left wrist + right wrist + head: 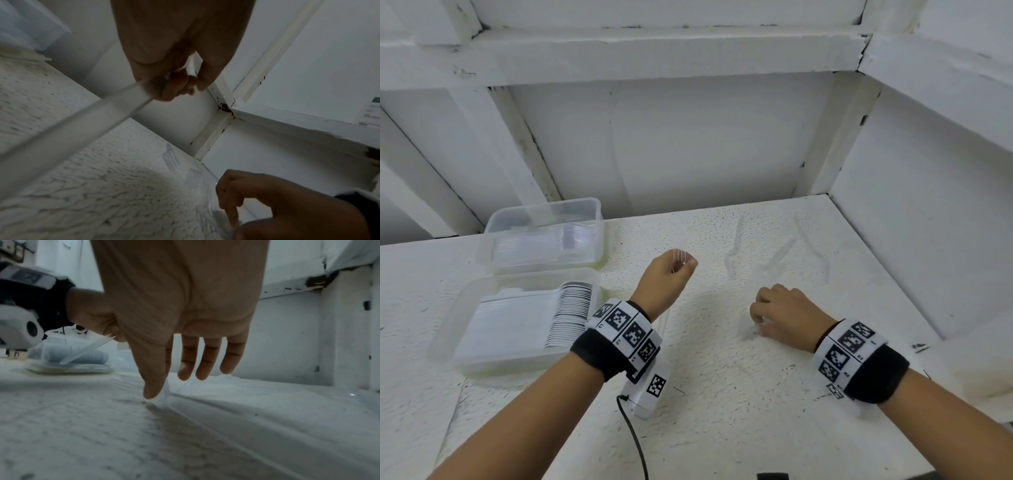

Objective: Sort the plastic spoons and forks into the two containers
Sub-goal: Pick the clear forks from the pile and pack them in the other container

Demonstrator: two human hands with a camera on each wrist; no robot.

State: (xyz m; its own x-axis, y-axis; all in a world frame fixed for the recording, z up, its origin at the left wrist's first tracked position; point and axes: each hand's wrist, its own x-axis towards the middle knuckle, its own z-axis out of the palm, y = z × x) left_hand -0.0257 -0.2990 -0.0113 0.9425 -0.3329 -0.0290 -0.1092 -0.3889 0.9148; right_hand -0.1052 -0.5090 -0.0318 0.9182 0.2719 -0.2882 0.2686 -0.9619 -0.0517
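Clear plastic everywhere on a white, rough-textured bench (pixel 722 394). Left hand (pixel 666 279), raised off the surface, fingers curled round a clear fork (pixel 681 256): tines poking up past the knuckles in the head view, handle slanting back under the wrist in the left wrist view. Right hand (pixel 786 313) low on the bench, thumb and forefinger pinching the end of another clear utensil (pixel 164 393) whose far end still lies on the surface; other three fingers hanging loosely curled just above it. Spoon or fork there: cannot tell, too transparent and partly covered.

Beyond the right hand, near the back right corner, several loose forks (pixel 736 246) scattered on the bench, some crossing one another, faint against the white.

On the left side, two clear containers, one just behind the other and close together. Near container (pixel 465 315) holding a dense row of stacked spoons (pixel 571 311), bowls lined up on the right end. Far container (pixel 592 212) holding a lower stack of clear cutlery, its kind hard to make out through the plastic.

Black-and-white marker bands on both wrists, with a small white camera unit (pixel 650 387) and black cable under the left one. White painted wall panels and framing closing in behind and to the right.
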